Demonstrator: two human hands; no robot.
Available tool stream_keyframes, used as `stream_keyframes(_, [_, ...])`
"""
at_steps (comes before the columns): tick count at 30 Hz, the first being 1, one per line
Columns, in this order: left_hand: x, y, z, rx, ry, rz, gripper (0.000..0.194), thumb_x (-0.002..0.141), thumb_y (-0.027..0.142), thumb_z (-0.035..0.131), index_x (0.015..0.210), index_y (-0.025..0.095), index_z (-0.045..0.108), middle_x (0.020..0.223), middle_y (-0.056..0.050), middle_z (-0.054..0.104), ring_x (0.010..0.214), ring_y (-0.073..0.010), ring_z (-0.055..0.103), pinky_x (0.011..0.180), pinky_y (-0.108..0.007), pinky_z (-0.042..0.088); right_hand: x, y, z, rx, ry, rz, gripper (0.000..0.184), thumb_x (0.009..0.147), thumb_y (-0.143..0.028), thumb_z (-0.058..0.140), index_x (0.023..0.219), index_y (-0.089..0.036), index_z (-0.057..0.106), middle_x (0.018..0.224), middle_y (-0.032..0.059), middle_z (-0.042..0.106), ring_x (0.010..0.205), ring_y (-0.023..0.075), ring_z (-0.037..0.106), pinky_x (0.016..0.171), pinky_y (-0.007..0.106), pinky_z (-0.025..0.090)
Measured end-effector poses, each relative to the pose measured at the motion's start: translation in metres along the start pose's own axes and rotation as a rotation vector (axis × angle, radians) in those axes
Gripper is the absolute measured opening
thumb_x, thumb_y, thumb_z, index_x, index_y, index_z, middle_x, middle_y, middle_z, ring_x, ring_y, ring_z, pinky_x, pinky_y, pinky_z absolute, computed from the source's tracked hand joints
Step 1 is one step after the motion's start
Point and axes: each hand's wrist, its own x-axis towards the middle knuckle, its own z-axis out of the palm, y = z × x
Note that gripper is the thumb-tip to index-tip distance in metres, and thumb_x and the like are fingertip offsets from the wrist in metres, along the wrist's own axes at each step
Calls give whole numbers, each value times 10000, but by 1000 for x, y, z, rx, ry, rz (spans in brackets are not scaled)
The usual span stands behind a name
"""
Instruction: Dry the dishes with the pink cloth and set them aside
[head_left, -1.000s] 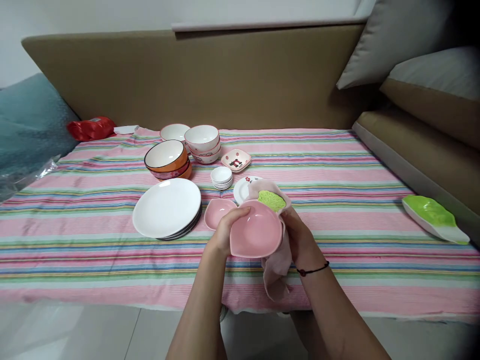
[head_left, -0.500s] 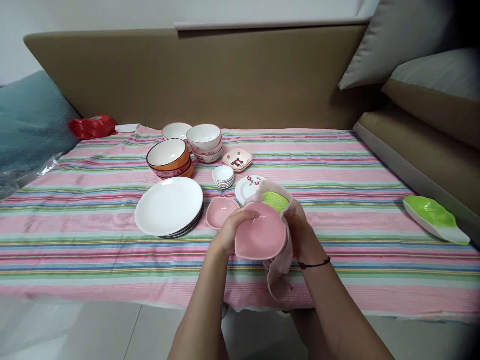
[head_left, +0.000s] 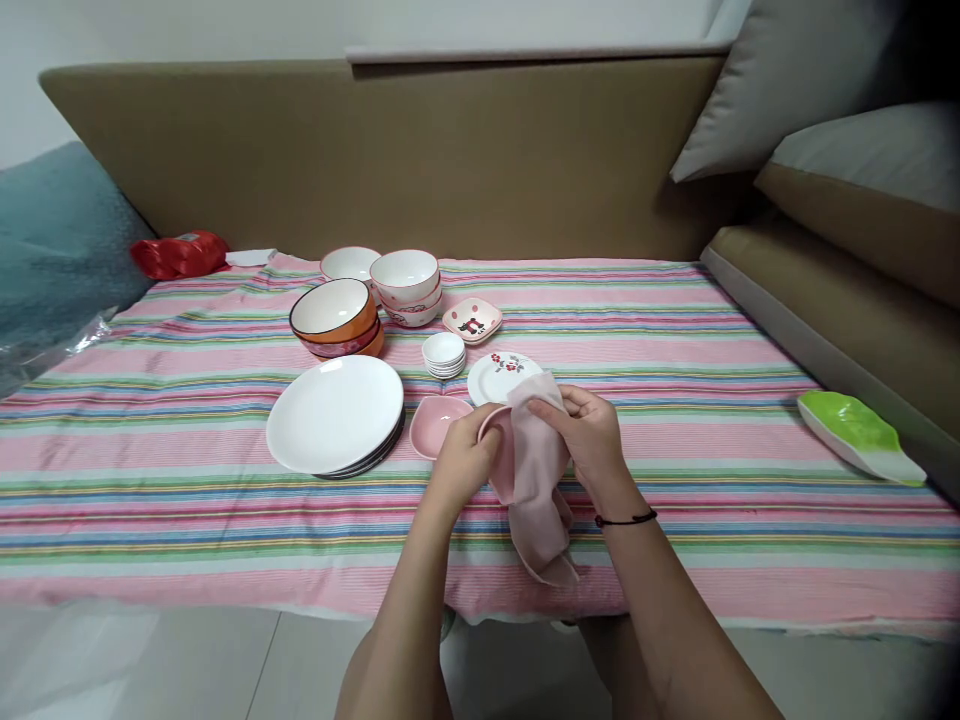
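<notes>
Tipped up from the open-faced pose of half a second ago, a glossy pink dish (head_left: 504, 468) is held between two hands above a striped cover (head_left: 712, 400), its exposed strip running top to bottom in view. Soft, matte pale-pink cloth (head_left: 536, 455) drapes over its right side and hangs in folds below; with that side covered, the long axis cannot be told. The left hand (head_left: 463, 455) grips the rim, thumb inside; the right hand (head_left: 591, 430), which has come up to the upper edge, pinches the cloth between thumb and fingers. Just left sits a smooth second pink dish (head_left: 431, 428), near round, stacked white plates (head_left: 335, 415). Beyond the hands lies a flower-printed plate (head_left: 491, 378); far right, a shiny green leaf-shaped dish (head_left: 855, 430).
</notes>
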Motion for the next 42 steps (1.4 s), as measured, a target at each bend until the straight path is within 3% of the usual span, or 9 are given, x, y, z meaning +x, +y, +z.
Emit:
stream_keyframes(4, [-1,0,5,-13,-152,2,219,711,136,387,766,167,597,799,-11,641,779,-170,543,742,-263,417,1,-4,-3,-363,44,-224,390,645,-440,755,572,-162,491,570,-47,401,558,82,347,507,226,273])
stream_keyframes(9, [0,0,6,-87,-166,-44,155,728,165,422,670,163,566,714,1,608,714,-157,512,705,-261,402,1,-4,-6,-557,-62,-411,483,825,-414,579,529,-178,279,554,-51,216,544,81,236,512,246,209])
stream_keyframes(12, [1,1,7,-276,-141,-84,195,783,255,468,757,159,636,819,-16,662,825,-184,553,776,-270,415,0,-5,-6,-424,-86,-354,331,874,-394,513,630,-178,455,598,-42,379,574,93,363,538,230,289])
stream_keyframes(15, [3,2,9,-423,-108,-116,240,802,310,514,898,159,673,974,-41,685,976,-212,565,879,-285,406,-1,-7,-7,-218,-132,-286,189,877,-350,518,893,-196,626,878,6,617,825,135,556,719,233,411])
stream_keyframes(19, [5,1,12,-433,-100,-129,215,802,305,514,882,158,649,947,-46,678,922,-207,570,851,-296,420,-2,-7,-8,-41,-210,-180,311,771,-286,656,1081,-262,638,1138,11,632,1012,164,578,832,250,436])
stream_keyframes(26, [1,1,16,-194,-169,-22,206,761,179,417,775,166,623,829,-15,651,805,-177,534,759,-271,412,-4,-2,-6,-122,51,-108,313,582,-381,810,744,-157,663,708,8,628,657,151,550,587,254,429])
stream_keyframes(32, [1,7,18,-285,-93,-73,224,797,256,462,849,160,657,907,-32,673,918,-201,556,838,-279,402,-2,-4,-9,58,35,-68,290,696,-403,730,873,-182,671,802,21,651,686,140,572,604,247,448])
stream_keyframes(37, [2,4,15,-313,-81,-80,178,797,274,468,772,161,602,821,-18,631,824,-181,534,772,-273,406,-3,-11,-9,99,-104,-23,419,594,-322,805,963,-216,635,866,12,663,742,150,601,644,245,469])
stream_keyframes(42, [-1,0,14,-129,-159,-69,127,757,179,425,671,171,518,694,13,545,693,-147,474,668,-256,380,-7,-6,-3,-35,85,-112,290,622,-369,786,702,-170,592,652,-23,574,592,111,511,545,226,402])
